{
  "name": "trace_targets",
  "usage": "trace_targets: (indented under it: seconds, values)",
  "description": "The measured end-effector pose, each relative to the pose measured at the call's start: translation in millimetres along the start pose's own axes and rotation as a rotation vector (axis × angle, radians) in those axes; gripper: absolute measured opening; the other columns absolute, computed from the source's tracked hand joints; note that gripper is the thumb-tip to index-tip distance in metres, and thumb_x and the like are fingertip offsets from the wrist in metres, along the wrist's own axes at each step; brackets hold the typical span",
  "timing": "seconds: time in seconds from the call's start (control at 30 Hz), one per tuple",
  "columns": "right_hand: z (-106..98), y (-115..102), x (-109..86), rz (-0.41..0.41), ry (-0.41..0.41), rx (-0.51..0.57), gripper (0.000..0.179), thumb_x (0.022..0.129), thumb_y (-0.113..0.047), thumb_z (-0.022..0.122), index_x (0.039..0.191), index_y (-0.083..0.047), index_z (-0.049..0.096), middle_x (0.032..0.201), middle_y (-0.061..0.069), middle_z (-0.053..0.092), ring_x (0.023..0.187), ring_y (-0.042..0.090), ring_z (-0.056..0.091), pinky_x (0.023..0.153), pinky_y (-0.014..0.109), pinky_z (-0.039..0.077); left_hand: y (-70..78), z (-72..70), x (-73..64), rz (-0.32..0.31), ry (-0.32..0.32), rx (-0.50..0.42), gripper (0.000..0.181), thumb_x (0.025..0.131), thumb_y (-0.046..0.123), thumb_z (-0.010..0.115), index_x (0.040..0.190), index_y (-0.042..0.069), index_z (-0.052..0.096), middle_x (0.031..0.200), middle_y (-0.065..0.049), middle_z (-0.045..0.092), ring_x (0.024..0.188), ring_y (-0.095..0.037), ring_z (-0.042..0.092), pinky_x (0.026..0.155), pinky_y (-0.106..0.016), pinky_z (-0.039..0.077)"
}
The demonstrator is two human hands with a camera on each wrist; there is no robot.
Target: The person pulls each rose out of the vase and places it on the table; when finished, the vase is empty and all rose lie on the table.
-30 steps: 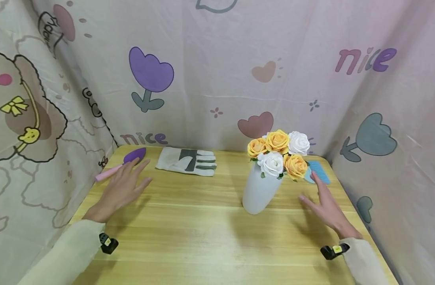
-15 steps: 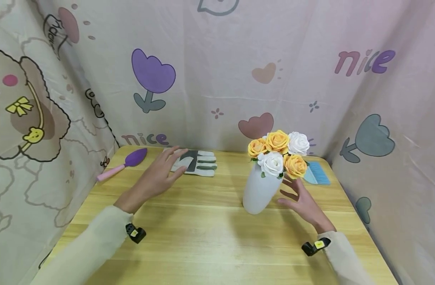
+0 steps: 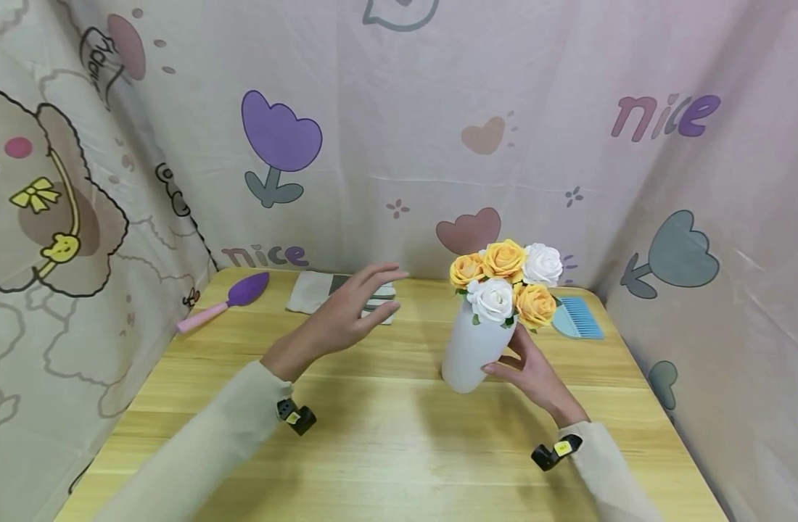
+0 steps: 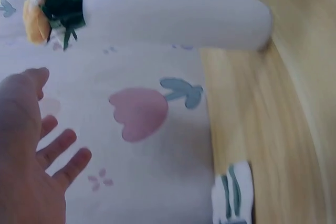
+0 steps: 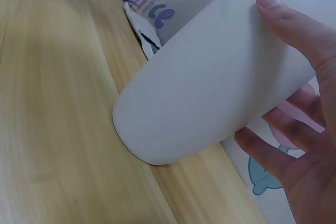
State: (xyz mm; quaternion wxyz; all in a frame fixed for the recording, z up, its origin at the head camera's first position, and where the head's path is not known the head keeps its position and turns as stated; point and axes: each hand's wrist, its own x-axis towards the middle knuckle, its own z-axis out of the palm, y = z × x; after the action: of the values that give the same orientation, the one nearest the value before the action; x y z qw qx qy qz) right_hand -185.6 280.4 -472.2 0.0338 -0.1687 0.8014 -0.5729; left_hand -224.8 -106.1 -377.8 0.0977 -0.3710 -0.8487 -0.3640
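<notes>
A white vase (image 3: 472, 349) stands on the wooden table, filled with yellow and white artificial roses (image 3: 503, 279). My right hand (image 3: 536, 377) grips it from the right side. In the right wrist view the thumb (image 5: 273, 2) lies along the near wall of the white vase (image 5: 210, 77), and the fingers go round behind it. My left hand (image 3: 336, 315) is in the air left of the vase with fingers extended, holding nothing. It overlaps a white and grey work glove (image 3: 307, 291) in the head view. The left wrist view has the vase (image 4: 173, 11) beyond that open hand (image 4: 26, 150).
A garden trowel (image 3: 245, 290) with purple blade and pink handle lies at the table's back left. A light blue comb-like tool (image 3: 580, 319) lies at the back right, partly behind the roses. Patterned curtains (image 3: 386, 145) enclose the table at the back and sides.
My left hand has moved right from over the trowel to in front of the glove. My right hand has come left and taken hold of the vase, which has shifted slightly left.
</notes>
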Motion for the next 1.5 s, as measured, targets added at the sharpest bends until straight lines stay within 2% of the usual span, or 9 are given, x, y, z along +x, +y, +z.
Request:
trace_targets:
  seconds: [0.27, 0.47, 0.63, 0.73, 0.87, 0.97, 1.17, 1.3, 1.5]
  values:
    - [19, -5, 6.2, 0.004, -0.035, 0.018, 0.098, 0.098, -0.017, 0.084, 0.174, -0.03, 0.024, 0.17, 0.011, 0.043, 0.153, 0.041, 0.045, 0.11, 0.032, 0.057, 23.2, 14.3, 12.2, 0.116, -0.016, -0.162, 0.034, 0.108, 0.018, 0.068, 0.141, 0.014, 0.067, 0.164, -0.008, 0.053, 0.155, -0.028, 0.047, 0.126, -0.055, 0.044]
    - [33, -13, 10.8, 0.022, -0.058, 0.021, 0.095, 0.096, -0.021, 0.086, 0.173, -0.023, 0.03, 0.17, 0.011, 0.046, 0.154, 0.04, 0.045, 0.115, 0.051, 0.054, 31.2, 19.7, 11.8, 0.119, 0.001, -0.169, 0.036, 0.105, 0.016, 0.071, 0.139, 0.007, 0.072, 0.159, -0.014, 0.056, 0.149, -0.033, 0.05, 0.125, -0.058, 0.045]
    - [47, -17, 12.6, 0.041, -0.085, 0.038, 0.094, 0.095, -0.025, 0.087, 0.172, -0.025, 0.032, 0.172, 0.009, 0.044, 0.155, 0.04, 0.044, 0.118, 0.057, 0.051, 30.0, 23.5, 9.3, 0.136, 0.035, -0.162, 0.036, 0.105, 0.013, 0.07, 0.138, 0.0, 0.072, 0.158, -0.016, 0.058, 0.148, -0.034, 0.051, 0.126, -0.057, 0.045]
    - [54, -19, 12.9, 0.04, -0.088, 0.042, 0.094, 0.095, -0.026, 0.088, 0.171, -0.028, 0.034, 0.172, 0.007, 0.044, 0.155, 0.04, 0.044, 0.118, 0.061, 0.05, 27.3, 23.2, 8.1, 0.166, 0.103, -0.139, 0.029, 0.103, 0.008, 0.07, 0.13, -0.001, 0.076, 0.149, -0.015, 0.065, 0.141, -0.032, 0.057, 0.121, -0.054, 0.05]
    - [63, -19, 13.0, 0.03, -0.09, 0.048, 0.095, 0.093, -0.026, 0.089, 0.171, -0.031, 0.034, 0.173, 0.005, 0.042, 0.157, 0.04, 0.042, 0.119, 0.063, 0.049, 27.4, 17.9, 7.4, 0.227, 0.251, -0.123, 0.021, 0.097, -0.004, 0.072, 0.117, -0.003, 0.08, 0.13, -0.016, 0.075, 0.126, -0.032, 0.065, 0.111, -0.049, 0.058]
    - [67, -19, 12.7, 0.014, -0.095, 0.05, 0.098, 0.093, -0.025, 0.09, 0.171, -0.034, 0.032, 0.175, 0.002, 0.038, 0.158, 0.042, 0.04, 0.119, 0.063, 0.049, 32.0, 12.3, 9.5, 0.262, 0.335, -0.139, 0.025, 0.096, -0.009, 0.07, 0.118, -0.003, 0.081, 0.128, -0.017, 0.076, 0.124, -0.032, 0.066, 0.113, -0.043, 0.058]
    - [70, -20, 12.1, -0.008, -0.101, 0.055, 0.1, 0.093, -0.023, 0.09, 0.171, -0.038, 0.03, 0.176, 0.0, 0.036, 0.16, 0.041, 0.038, 0.119, 0.062, 0.049, 44.9, 1.4, 18.2, 0.28, 0.48, -0.281, 0.028, 0.098, -0.012, 0.068, 0.124, -0.007, 0.076, 0.138, -0.025, 0.07, 0.137, -0.031, 0.063, 0.121, -0.037, 0.052]
    - [71, -20, 12.1, -0.01, -0.103, 0.055, 0.099, 0.093, -0.023, 0.09, 0.171, -0.038, 0.03, 0.175, 0.0, 0.038, 0.159, 0.041, 0.038, 0.119, 0.062, 0.049, 53.0, -11.2, 23.2, 0.258, 0.57, -0.382, 0.027, 0.098, -0.013, 0.066, 0.125, -0.013, 0.07, 0.137, -0.028, 0.067, 0.138, -0.022, 0.062, 0.116, -0.034, 0.055]
    - [70, -20, 11.5, -0.012, -0.097, 0.047, 0.102, 0.092, -0.023, 0.09, 0.172, -0.039, 0.028, 0.176, 0.001, 0.037, 0.158, 0.042, 0.04, 0.119, 0.063, 0.05, 60.8, -34.1, 24.6, 0.235, 0.726, -0.528, 0.03, 0.096, -0.018, 0.067, 0.125, -0.018, 0.061, 0.132, -0.002, 0.069, 0.122, -0.014, 0.071, 0.1, -0.03, 0.064]
